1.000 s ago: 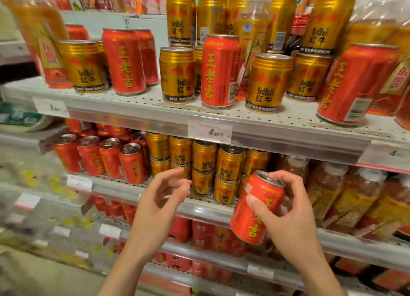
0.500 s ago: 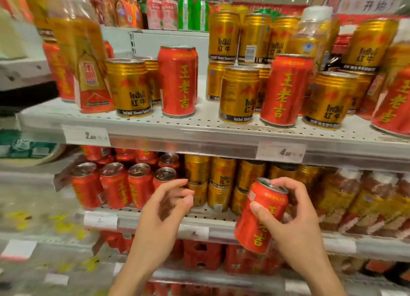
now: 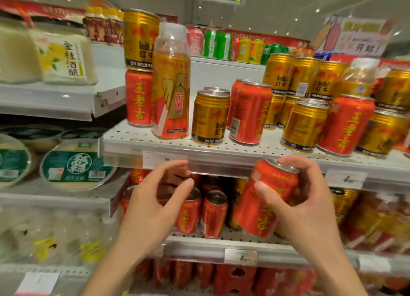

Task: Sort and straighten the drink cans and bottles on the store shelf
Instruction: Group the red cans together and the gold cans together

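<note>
Your right hand (image 3: 310, 209) grips a red can (image 3: 266, 198), tilted, below the upper shelf's front edge (image 3: 221, 160). Your left hand (image 3: 155, 198) is empty, fingers loosely curled. You are sorting; next, stand it upright beside the other red cans (image 3: 250, 113).

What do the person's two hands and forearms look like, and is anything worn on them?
Both hands, the left hand and the right hand, are bare: no gloves, rings or nail polish are visible. The forearms are bare as well, as far as the bottom edge of the picture, with no sleeve, watch or bracelet in view. The fingers are slim, with short nails.
</note>
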Demonstrator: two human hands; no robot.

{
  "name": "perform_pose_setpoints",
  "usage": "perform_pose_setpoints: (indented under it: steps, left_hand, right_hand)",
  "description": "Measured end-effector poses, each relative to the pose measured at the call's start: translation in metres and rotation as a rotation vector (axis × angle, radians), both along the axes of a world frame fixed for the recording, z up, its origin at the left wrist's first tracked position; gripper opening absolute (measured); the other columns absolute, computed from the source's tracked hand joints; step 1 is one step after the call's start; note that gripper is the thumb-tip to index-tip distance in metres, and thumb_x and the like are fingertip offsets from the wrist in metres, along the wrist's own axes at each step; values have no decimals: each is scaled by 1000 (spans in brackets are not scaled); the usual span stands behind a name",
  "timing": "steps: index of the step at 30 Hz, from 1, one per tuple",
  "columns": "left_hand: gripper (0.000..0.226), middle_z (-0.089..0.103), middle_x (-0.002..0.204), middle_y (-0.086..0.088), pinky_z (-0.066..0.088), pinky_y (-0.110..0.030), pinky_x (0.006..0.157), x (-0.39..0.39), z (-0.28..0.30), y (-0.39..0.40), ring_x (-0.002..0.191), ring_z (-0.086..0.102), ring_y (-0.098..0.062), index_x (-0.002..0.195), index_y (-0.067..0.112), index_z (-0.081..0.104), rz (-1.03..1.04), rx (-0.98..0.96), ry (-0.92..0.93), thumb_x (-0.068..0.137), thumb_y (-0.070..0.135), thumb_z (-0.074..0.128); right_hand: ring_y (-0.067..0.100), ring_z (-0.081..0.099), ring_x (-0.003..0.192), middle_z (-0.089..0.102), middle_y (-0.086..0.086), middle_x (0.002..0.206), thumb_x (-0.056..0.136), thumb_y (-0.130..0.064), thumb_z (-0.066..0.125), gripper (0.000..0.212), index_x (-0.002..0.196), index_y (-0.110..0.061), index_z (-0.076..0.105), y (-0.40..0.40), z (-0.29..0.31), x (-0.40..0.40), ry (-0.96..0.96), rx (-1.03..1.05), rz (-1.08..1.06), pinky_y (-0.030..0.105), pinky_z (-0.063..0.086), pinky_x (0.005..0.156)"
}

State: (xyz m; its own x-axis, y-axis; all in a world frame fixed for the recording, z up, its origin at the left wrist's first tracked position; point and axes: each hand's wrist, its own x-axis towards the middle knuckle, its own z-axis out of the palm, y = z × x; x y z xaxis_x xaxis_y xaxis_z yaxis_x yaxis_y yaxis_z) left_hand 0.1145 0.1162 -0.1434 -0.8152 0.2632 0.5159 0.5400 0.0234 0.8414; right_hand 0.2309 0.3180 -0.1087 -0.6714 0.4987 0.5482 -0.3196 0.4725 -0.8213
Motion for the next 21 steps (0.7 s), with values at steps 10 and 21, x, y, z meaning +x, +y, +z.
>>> perform_pose_setpoints:
  steps: [10,21]
  left_hand:
    - [41,55,123,2,55,-29,87,-40,90,23,110,58,-14,127,17,60,152,-239,666,89,32,66]
    - [55,52,135,2,60,-32,80,-73,89,43,130,46,-17,140,18,53,135,-331,750,87,30,65]
  right_hand:
    - [5,68,92,62,-13,109,79,-37,80,51,118,-30,47,19,81,-44,111,393,-95,19,57,73]
    - [2,66,89,62,-1,113,87,-54,66,52,124,-29,41,47,76,-93,92,536,-155,11,53,67]
